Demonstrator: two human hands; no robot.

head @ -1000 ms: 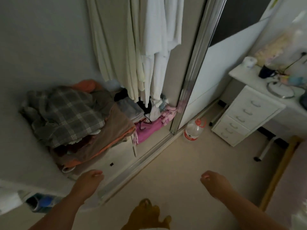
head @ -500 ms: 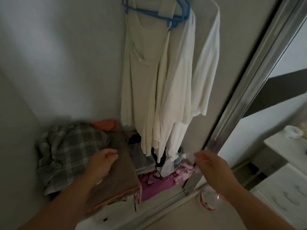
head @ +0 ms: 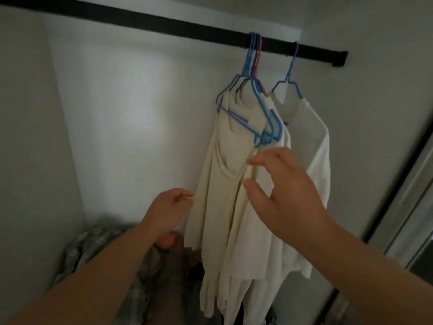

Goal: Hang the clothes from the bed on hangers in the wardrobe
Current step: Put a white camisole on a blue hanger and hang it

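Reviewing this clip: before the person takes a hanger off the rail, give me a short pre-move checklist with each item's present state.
1. Right hand free to grasp: ok, fingers spread, holding nothing.
2. Left hand free: ok, loosely curled, nothing visibly held.
3. Spare hanger available: ok, bare blue hangers show among the bunch in front of the cream garments.
4. Hooks seated on the black rail: ok, all hooked over it.
5. Hangers untangled: cannot tell, the bunch overlaps closely.
6. Room on the rail: ok, its left stretch is bare.
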